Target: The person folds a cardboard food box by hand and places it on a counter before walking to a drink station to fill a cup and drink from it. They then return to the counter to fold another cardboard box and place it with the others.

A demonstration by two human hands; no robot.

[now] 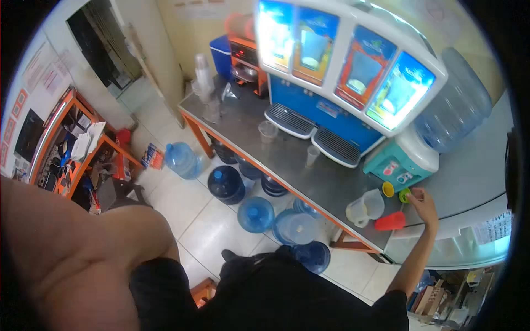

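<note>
My right hand [423, 205] reaches over the counter's right end, its fingers around a small green cup [404, 195]. Just left of it stands a yellow cup [388, 190] in front of the teal water dispenser [403, 160]. A red cup [390, 222] lies on its side below my hand, beside clear plastic pitchers [365, 207]. At the left a bare arm [94, 243] fills the near foreground, very close to the camera; its hand is not seen.
A drink machine [331, 110] with lit panels stands on the grey counter [298, 171]. Clear cups [268, 130] are in front of it. Large blue water jugs [255, 214] stand on the floor under the counter. An orange shelf [83, 149] is at the left.
</note>
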